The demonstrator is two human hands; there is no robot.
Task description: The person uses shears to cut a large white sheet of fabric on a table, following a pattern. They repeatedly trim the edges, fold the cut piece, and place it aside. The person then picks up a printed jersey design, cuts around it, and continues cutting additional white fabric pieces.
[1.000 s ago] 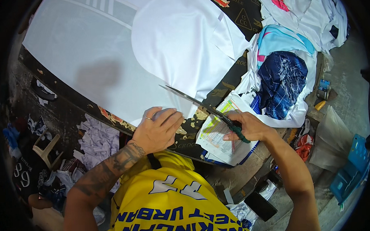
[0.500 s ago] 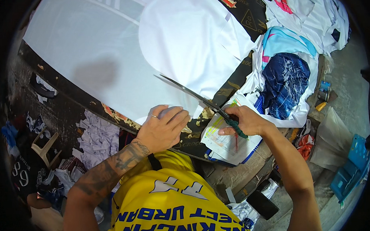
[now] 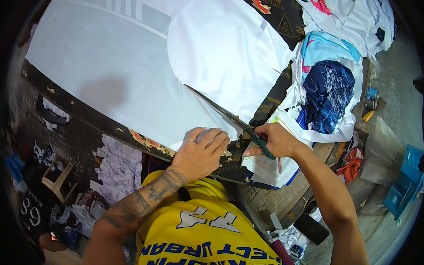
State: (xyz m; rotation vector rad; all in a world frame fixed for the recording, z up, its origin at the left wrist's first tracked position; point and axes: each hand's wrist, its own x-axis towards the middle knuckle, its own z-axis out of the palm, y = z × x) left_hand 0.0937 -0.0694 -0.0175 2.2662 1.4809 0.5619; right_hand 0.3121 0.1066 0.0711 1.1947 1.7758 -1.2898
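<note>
My right hand (image 3: 278,140) grips a pair of long dark scissors (image 3: 220,109) by handles wrapped in green. Their blades lie over white fabric, pointing up and left, with the tips at the curved boundary between a pale greyish sheet (image 3: 111,66) and a brighter white fabric piece (image 3: 223,43). Little gap shows between the blades. My left hand (image 3: 201,151) rests palm down on the fabric's near edge, left of the scissors, its fingers extended and a ring on one. Beneath my right hand are printed papers (image 3: 267,170), partly covered by it.
The dark patterned table (image 3: 278,86) has a worn edge. To the right lie white scraps (image 3: 348,15) and a navy cloth bundle (image 3: 328,95). A blue plastic object (image 3: 405,182) is at far right. More white scraps (image 3: 117,168) and a person's dark shirt (image 3: 35,211) are at left.
The scissors' blades have drawn closer together, and the brighter fabric's curved edge now meets their tips. In the picture, my left hand sits slightly further right.
</note>
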